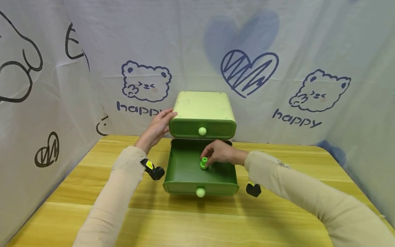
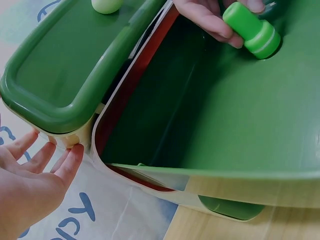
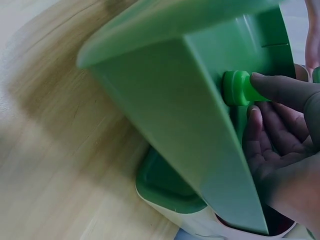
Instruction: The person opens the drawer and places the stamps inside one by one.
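Note:
A small drawer cabinet [image 1: 203, 104] with a cream shell and green drawers stands on the table. Its lower drawer [image 1: 185, 171] is pulled out; the upper drawer [image 1: 185, 127] is closed. Inside the lower drawer, a small bright green cylinder with a wider, ringed base [image 2: 252, 31] stands upright on the floor, or very near it. My right hand [image 1: 219, 152] reaches in from the right and pinches the cylinder between thumb [image 3: 277, 90] and fingers. My left hand [image 1: 158, 127] rests on the cabinet's left side, its fingertips [image 2: 72, 155] touching the shell beside the upper drawer.
Pale round knobs sit on the upper drawer front [image 1: 202, 131] and the lower drawer front [image 1: 200, 192]. The wooden table [image 1: 197, 226] extends around the cabinet. White printed cloth [image 1: 191, 44] hangs behind and at both sides.

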Motion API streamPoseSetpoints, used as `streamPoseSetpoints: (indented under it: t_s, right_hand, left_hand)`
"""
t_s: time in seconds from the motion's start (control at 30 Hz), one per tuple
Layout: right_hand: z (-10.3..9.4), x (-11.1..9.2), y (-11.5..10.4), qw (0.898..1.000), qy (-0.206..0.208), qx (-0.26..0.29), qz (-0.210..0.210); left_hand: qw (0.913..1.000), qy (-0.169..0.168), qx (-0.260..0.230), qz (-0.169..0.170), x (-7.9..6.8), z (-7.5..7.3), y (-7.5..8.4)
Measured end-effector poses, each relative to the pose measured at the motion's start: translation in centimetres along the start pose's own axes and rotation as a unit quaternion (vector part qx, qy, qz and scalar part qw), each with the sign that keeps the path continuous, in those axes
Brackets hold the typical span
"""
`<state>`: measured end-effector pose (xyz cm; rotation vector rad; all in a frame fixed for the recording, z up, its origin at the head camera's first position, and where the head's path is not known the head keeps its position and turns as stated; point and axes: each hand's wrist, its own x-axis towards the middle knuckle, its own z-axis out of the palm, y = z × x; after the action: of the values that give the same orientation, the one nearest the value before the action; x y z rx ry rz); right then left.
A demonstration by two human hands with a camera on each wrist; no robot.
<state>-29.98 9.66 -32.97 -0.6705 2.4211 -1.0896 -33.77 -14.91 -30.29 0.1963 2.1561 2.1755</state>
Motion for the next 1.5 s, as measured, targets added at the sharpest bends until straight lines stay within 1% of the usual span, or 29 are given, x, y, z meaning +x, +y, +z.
streamPoseSetpoints:
  t_s: [0.2, 0.33, 0.47, 0.67, 0.8, 1.2, 1.33, 1.5]
  right_hand:
    - [-0.2, -0.2, -0.1, 1.000, 0.003, 0.009, -0.004]
    - [-0.6, -0.7, -0.5, 1.000, 0.013, 0.017, -0.009]
    - [-1.2, -1.5, -1.2, 0.999, 0.025, 0.021, -0.020]
    - [-2.4, -3.2, -2.5, 0.998, 0.043, 0.037, -0.034]
    - [-3.4, -4.2, -2.6, 0.997, 0.051, 0.038, -0.037]
    - [-6.2, -6.3, -0.5, 0.994, 0.095, 0.028, -0.038]
    - [-6.6, -6.9, 0.4, 0.994, 0.105, 0.019, -0.034]
    - [-6.6, -7.8, 2.1, 0.993, 0.119, 0.008, -0.020]
  left_hand:
    - [1.0000, -0.002, 0.002, 0.001, 0.0, 0.0, 0.0]
    - [1.0000, -0.002, 0.002, 0.002, 0.0, 0.1, 0.0]
    - [1.0000, 0.000, 0.001, 0.000, 0.1, 0.0, 0.0]
    - [1.0000, 0.003, 0.004, 0.000, 0.1, 0.0, 0.0]
    - [1.0000, 0.002, 0.003, -0.001, 0.1, 0.0, 0.0]
    - [1.0000, 0.000, 0.000, -0.001, 0.1, 0.1, -0.1]
    - [1.0000, 0.000, 0.002, -0.003, 0.0, 0.1, 0.0]
    - [1.0000, -0.001, 0.003, -0.001, -0.1, 0.2, 0.0]
